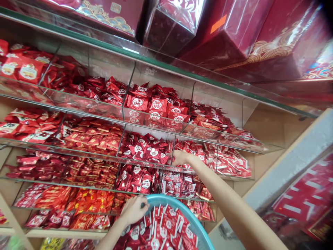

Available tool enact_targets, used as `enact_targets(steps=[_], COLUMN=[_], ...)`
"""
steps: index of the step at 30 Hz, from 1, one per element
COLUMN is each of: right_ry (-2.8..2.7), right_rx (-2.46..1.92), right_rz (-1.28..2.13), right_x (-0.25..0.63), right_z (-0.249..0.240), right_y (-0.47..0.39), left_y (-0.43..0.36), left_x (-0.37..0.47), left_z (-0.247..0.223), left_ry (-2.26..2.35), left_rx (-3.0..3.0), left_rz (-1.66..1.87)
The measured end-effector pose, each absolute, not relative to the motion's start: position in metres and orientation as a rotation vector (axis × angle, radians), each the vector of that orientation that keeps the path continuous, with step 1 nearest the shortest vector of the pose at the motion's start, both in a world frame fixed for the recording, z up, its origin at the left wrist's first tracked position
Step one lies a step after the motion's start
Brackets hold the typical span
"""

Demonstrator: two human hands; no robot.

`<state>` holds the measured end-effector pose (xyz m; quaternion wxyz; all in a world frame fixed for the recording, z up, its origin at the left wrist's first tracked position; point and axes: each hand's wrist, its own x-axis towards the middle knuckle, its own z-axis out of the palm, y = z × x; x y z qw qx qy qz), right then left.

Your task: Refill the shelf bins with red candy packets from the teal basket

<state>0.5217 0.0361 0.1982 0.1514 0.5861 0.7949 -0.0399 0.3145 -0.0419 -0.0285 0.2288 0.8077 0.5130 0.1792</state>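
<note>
Red packets [166, 227] are filling the blue basket [194, 222], whose rim the left hand [134, 209] is gripping with curled fingers. Right hand [179, 157] is reaching into shelf packets [221, 161]; finger state unclear.

Right arm bare, extended up and forward from the lower right, elbow nearly straight; right hand [179, 157] at full reach, palm down, fingers curled forward and partly hidden. Left forearm rises from the bottom edge; left hand [134, 209] held lower and nearer, knuckles up, fingers [142, 202] bent in a closed grip.
</note>
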Motion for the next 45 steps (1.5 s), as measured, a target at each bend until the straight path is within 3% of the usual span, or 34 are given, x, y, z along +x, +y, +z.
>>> enact_targets(steps=[5,14,31,45], right_ry=[2.332,2.424,2.258,2.127], right_rx=[1.634,1.71,1.576,1.961], right_rz=[0.059,0.097,0.309,0.317], right_x=[0.521,0.543,0.527,0.566], right_z=[0.187,0.205,0.18,0.205], right_y=[0.039,0.039,0.042,0.021], left_y=[-0.043,-0.044,-0.044,-0.045], left_x=[0.315,0.315,0.315,0.316], left_z=[-0.027,-0.025,-0.027,-0.018], left_ry=[1.417,1.414,1.431,1.432], left_rx=[2.23,2.255,2.246,2.236], left_rz=[0.488,0.494,0.508,0.451])
